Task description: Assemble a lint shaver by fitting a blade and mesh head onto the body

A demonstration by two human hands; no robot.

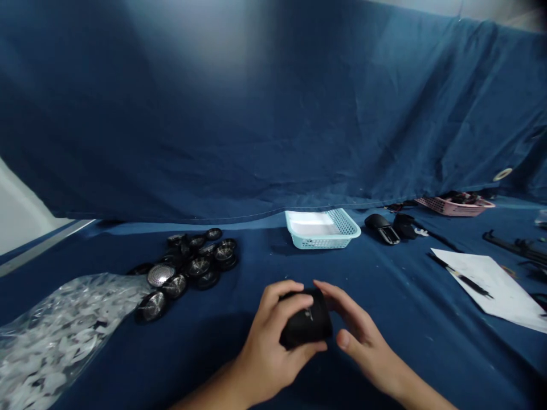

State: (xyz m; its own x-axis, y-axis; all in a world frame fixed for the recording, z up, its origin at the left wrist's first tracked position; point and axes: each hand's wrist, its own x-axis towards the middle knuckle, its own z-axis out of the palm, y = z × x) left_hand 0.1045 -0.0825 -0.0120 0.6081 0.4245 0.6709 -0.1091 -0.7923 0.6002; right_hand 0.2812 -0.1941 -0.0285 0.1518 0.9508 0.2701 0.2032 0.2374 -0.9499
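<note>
Left hand (265, 350) and right hand (363, 339), curled inward

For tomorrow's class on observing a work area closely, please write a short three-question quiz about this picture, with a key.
1. True or false: seen from the camera, the round black discs with mesh faces lie left of the turquoise plastic basket.

2. Multiple choice: what lies on the white sheet of paper?
A) a black pen
B) a pink basket
C) a clear plastic bag

3. Short answer: what object is between the left hand and the right hand?

Key:
1. True
2. A
3. A black cylindrical object
</note>
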